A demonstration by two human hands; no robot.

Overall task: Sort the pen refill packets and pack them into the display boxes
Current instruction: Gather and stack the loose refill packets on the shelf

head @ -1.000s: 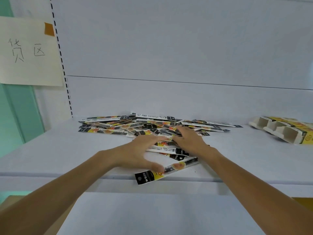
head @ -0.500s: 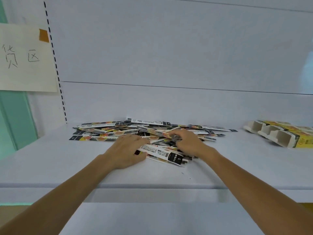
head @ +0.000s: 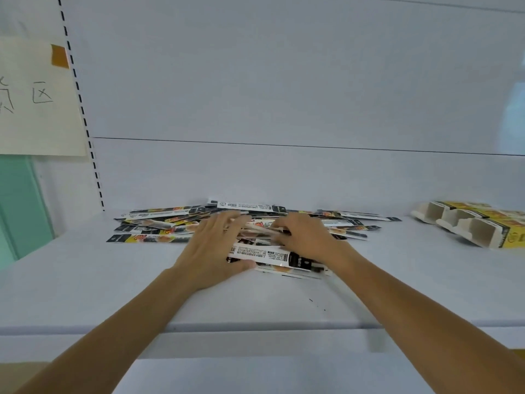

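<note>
A loose heap of long, flat pen refill packets (head: 159,223), black, yellow and white, lies spread across the middle of the white shelf (head: 85,280). My left hand (head: 210,251) rests flat on the heap's front left with fingers spread, its thumb against the end of a small stack of packets (head: 272,258) lying nearest me. My right hand (head: 305,237) lies over the heap's middle, fingers bent down onto the packets just behind that stack. Yellow and white display boxes (head: 477,230) lie on their sides at the far right of the shelf.
A pale paper sign (head: 37,100) with handwritten characters is taped to the left upright. The shelf's back panel (head: 284,172) rises just behind the heap. A lower white shelf (head: 255,373) juts out beneath my forearms.
Both hands have moved away from the shelf's front edge and deeper onto the heap. The packet that overhung the front edge now lies in the small stack between my hands.
</note>
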